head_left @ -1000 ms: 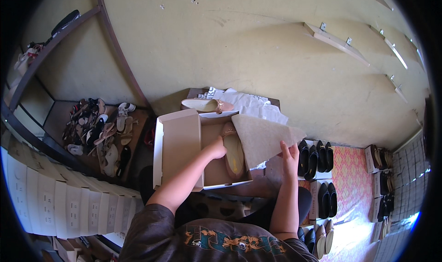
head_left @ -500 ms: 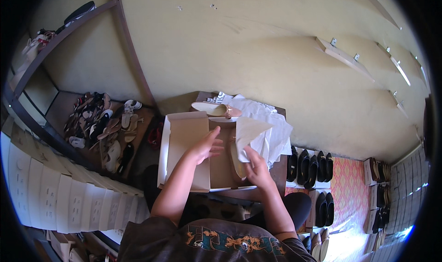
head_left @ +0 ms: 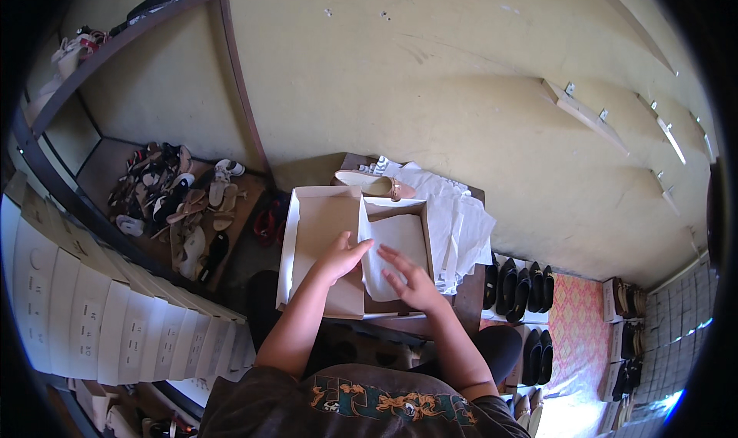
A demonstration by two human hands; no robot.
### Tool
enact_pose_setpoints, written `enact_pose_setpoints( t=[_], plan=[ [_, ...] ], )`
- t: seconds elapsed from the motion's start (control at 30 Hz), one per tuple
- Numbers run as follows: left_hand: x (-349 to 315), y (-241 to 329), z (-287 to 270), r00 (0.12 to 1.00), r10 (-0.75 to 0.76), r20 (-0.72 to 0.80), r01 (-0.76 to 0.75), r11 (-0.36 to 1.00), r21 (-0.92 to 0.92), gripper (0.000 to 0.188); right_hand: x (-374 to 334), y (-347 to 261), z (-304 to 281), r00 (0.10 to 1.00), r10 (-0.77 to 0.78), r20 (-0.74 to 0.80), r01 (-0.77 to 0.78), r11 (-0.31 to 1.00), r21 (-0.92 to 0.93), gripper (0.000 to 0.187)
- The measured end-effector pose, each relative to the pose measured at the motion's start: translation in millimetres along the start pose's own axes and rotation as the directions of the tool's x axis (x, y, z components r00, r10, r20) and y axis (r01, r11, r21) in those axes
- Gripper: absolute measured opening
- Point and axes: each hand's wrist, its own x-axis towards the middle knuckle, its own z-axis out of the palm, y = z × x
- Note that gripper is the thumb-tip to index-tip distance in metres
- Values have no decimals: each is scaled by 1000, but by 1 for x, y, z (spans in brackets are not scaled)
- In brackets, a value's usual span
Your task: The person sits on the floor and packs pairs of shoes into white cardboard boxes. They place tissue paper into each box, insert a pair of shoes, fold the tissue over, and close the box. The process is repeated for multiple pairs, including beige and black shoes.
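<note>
In front of me an open shoe box (head_left: 288,284) rests on a small dark table, its lid side folded out to the left. A sheet of white tissue paper (head_left: 401,236) lies inside the box's right half and covers what is under it. Over the paper, my right hand (head_left: 411,284) is open with fingers spread. My left hand (head_left: 340,259) is open too, at the middle edge between lid and box, by the paper's left side. Behind the box sits one tan flat shoe (head_left: 377,184) with a bow.
More white tissue paper (head_left: 465,226) is piled right of the box. Loose sandals (head_left: 184,207) crowd a low shelf at left, above a row of white shoe boxes (head_left: 100,330). Black shoes (head_left: 519,288) stand on boxes at right. Bare wall shelves (head_left: 584,115) jut out at upper right.
The tissue paper my right hand held has come down flat over the tan shoe in the box, and that hand has let go. My left hand has moved slightly right and down.
</note>
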Motion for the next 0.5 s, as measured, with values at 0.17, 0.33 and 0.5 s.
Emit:
enact_pose_setpoints(
  t=[0.17,0.33,0.5],
  plan=[
    [2,-8,-1,997,63,39,-68,986,151,75,14,45,-5,1000,11,-14,-15,940,-340,36],
    [-3,-7,-5,993,96,65,-107,975,195,67,44,49,-4,999,13,49,9,898,-441,35],
    [15,-1,-15,983,153,104,-174,953,249,64,94,76,-11,999,-39,-4,32,864,-503,32]
  ],
)
